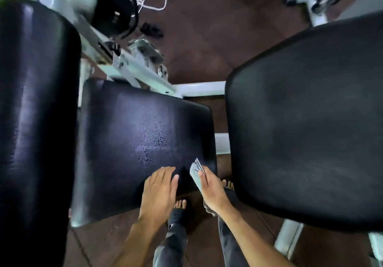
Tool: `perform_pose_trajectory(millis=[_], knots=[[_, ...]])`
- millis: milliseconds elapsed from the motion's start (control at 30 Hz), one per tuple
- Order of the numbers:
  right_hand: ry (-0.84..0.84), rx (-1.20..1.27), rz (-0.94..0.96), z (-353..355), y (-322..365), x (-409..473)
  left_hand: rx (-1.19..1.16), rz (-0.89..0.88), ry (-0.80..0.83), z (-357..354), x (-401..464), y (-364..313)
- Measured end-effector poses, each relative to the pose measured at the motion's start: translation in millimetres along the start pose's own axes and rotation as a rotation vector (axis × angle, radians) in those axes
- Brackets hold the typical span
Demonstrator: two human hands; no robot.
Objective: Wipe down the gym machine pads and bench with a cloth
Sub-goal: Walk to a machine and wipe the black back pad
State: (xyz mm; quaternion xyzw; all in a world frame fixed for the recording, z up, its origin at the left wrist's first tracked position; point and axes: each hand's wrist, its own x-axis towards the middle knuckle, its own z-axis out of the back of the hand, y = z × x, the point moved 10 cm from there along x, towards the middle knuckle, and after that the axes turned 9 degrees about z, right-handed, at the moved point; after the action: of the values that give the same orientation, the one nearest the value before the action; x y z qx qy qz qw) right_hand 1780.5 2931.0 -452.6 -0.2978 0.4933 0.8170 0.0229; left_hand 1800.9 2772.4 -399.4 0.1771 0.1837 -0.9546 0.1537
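Right, landmark is the centre seat pad (pixel 143 134), the black vinyl one with droplets beaded on its middle. The left hand (pixel 159 192) lies flat and open on the pad's near edge, fingers spread, holding nothing. The right hand (pixel 213 192) is over the pad's near-right corner, fingers closed around a folded grey cloth (pixel 195 174); the cloth's tip pokes out past the fingertips toward the wet patch, its tail hangs out behind the wrist. Whether the cloth touches the vinyl yet, can't tell. A taller back pad (pixel 35 100) stands left of the seat pad, a wide bench pad (pixel 306 121) sits right of it, apart, with white frame (pixel 199 88) showing in the gap. Handling judgement: cloth is light, limp, no stiffness, so bunch it in the palm and press with flat fingers rather than pinching an edge, else it just drags. Wet vinyl looks slick; the cloth should glide, and the bracing hand may slip. Pad is padded, fixed, takes firm pressure. Droplets are unwiped, so this pad isn't done.
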Motion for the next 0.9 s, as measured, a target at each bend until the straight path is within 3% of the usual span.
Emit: perform_pose_trajectory(millis=[167,333,433,600,733,800,900], knots=[[-0.055,0.084,0.070,-6,-8,50,-0.105,0.047,-0.195,-1,27,44],[-0.150,0.091,0.261,-32,13,95,0.001,0.083,-0.476,35,41,99],[-0.167,0.055,0.388,-66,36,123,0.056,0.098,-0.540,53,51,127],[-0.089,-0.353,0.656,-134,69,112,0.090,0.163,-0.520,46,60,163],[0.100,-0.681,0.795,-146,20,56,0.189,0.148,-0.506,36,59,165],[0.096,-0.818,0.803,-125,-2,63,0.201,0.160,-0.504,35,59,165],[0.004,-0.862,0.628,-88,-6,115,0.214,0.168,-0.504,34,61,163]])
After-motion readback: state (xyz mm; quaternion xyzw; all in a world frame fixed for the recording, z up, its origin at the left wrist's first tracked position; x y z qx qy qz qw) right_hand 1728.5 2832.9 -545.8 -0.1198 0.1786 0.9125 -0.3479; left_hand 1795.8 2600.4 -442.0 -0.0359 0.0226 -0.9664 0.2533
